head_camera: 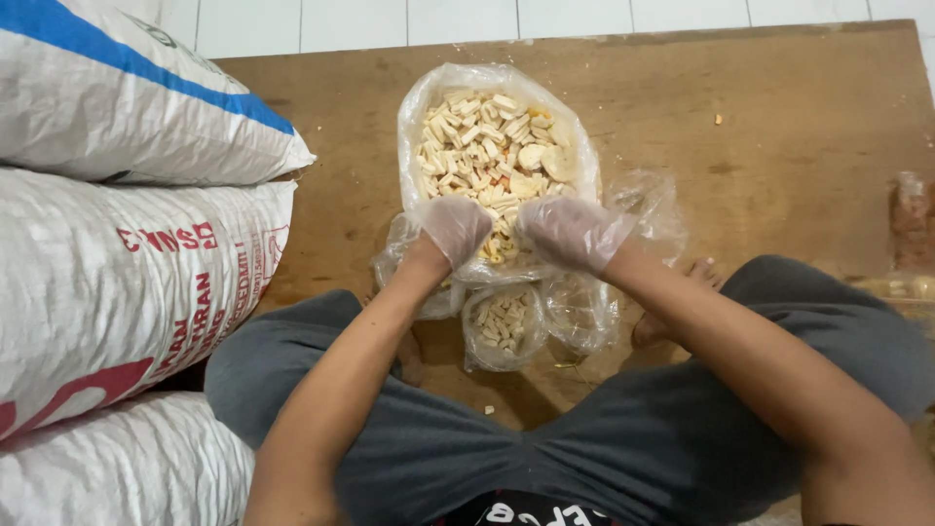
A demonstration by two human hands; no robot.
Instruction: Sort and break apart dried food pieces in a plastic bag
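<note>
- Head view, looking down: person sits cross-legged on a wooden board (pixel 779 127), grey trousers, bare arms.
- Big clear plastic bag (pixel 429 107) lies open on the board in front of the knees, full of pale cracker pieces (pixel 482 136), w/ a few larger round ones on its right side.
- Left hand (pixel 454 226) in a thin clear plastic glove, at the near edge of the big bag's mouth, fingers curled down into the crackers. Looks loosely clenched, but can't tell if it actually holds any.
- Right hand (pixel 573 232) also gloved, just beside the left, resting on the bag's near rim, fingers bent downward. Grasp can't be told either.
- Small clear bag (pixel 504 326) sits below the hands, betw. the forearms, partly filled w/ the same cracker pieces, mouth facing up.
- More crumpled empty-looking clear bags (pixel 582 312) right of the small one and by the big bag's right side.
- Bare foot (pixel 699 271) shows near the right forearm.
- Left of frame: stacked white woven sacks (pixel 127 282), top one w/ a blue stripe, middle w/ red print.
- A few stray crumbs on the board.
</note>
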